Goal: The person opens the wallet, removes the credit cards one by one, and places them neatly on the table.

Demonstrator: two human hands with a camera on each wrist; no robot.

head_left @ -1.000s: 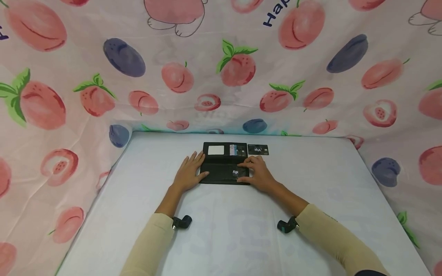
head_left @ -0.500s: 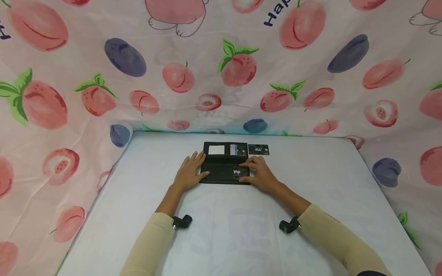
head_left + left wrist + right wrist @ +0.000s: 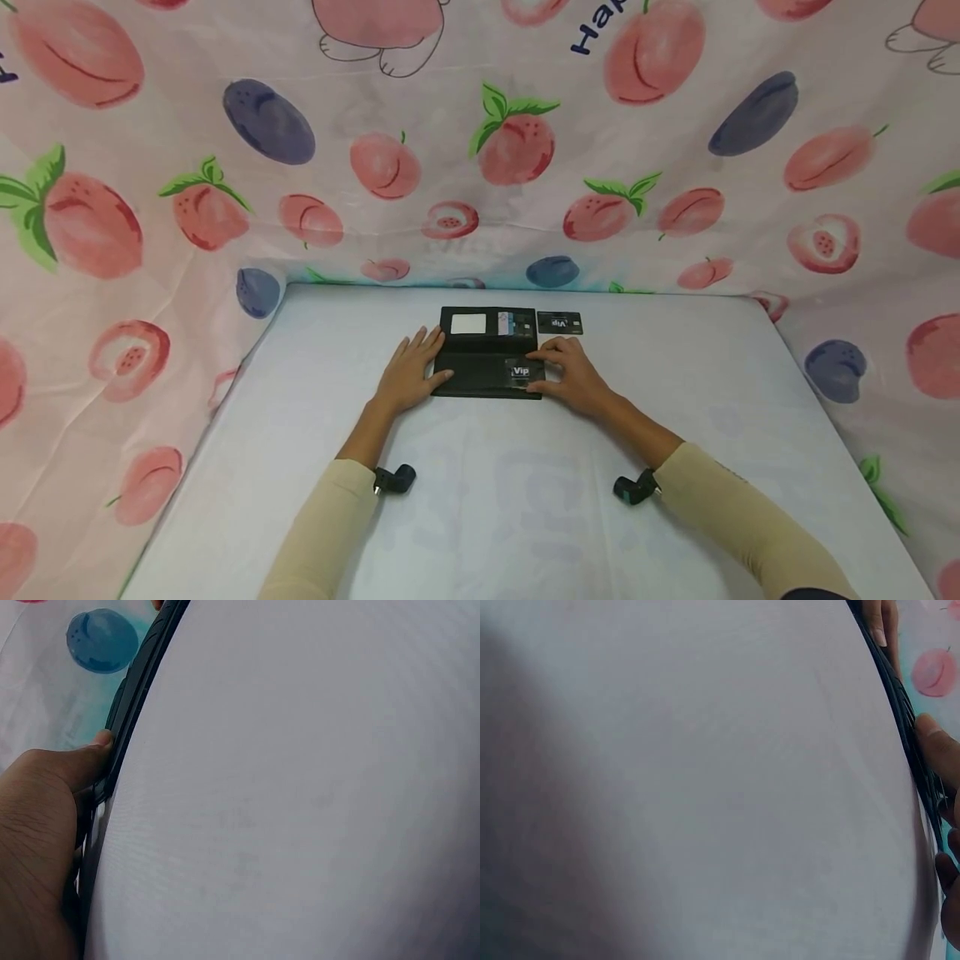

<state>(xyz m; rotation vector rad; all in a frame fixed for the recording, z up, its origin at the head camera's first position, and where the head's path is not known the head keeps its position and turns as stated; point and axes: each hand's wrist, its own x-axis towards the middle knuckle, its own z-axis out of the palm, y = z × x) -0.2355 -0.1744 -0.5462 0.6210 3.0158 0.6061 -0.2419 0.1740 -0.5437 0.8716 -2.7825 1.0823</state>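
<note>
One Vip card [image 3: 520,372] lies at the lower right of an open wallet [image 3: 472,375]. The right hand [image 3: 573,379], grip slightly parted, pinches it; the left hand [image 3: 405,377] rests straight-fingered on the wallet's left edge. Sliding flat probably avoids bending. A second card [image 3: 559,322] crowds above; the counter [image 3: 697,375] offers room rightward.

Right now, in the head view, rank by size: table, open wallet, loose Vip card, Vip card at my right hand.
1. Table
2. Open wallet
3. Loose Vip card and Vip card at your right hand: too alike to rank, and the hand overlaps the latter.
</note>
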